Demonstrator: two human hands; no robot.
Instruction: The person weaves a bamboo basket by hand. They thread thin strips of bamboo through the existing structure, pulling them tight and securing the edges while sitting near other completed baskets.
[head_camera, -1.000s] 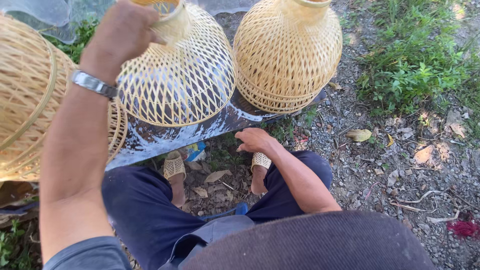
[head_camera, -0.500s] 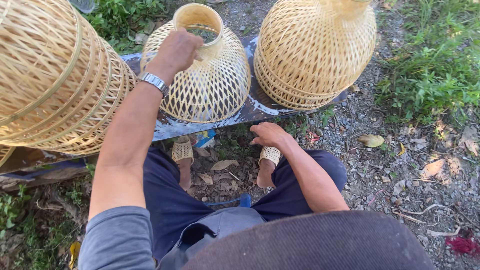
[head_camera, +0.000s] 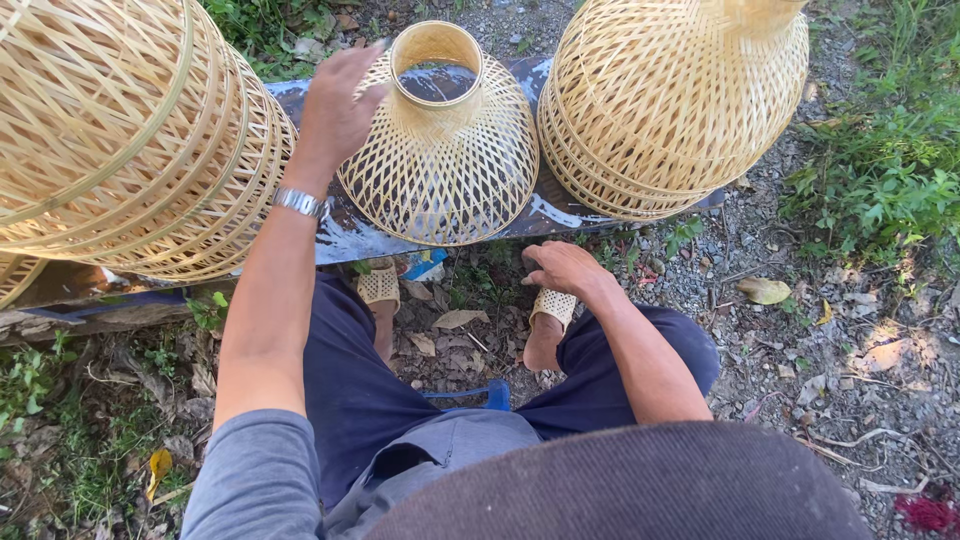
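Observation:
A woven bamboo basket (head_camera: 445, 165) shaped like a bell stands on a dark board (head_camera: 350, 235), its round neck opening facing up. My left hand (head_camera: 335, 110), with a metal watch on the wrist, hovers just left of the basket's neck, fingers spread and holding nothing. My right hand (head_camera: 562, 268) rests low near my right foot, fingers loosely bent and empty, just in front of the board's edge. Both feet wear woven sandals (head_camera: 552, 305).
A stack of larger woven baskets (head_camera: 130, 140) fills the left, and another stack (head_camera: 675, 100) stands at the right on the same board. Gravel, dry leaves and grass (head_camera: 880, 190) surround my seat. A blue object (head_camera: 497, 395) lies between my legs.
My left hand carried the basket down onto the board, then let go of its neck and lifted slightly left. The view has tilted upward a little; my right hand stayed put.

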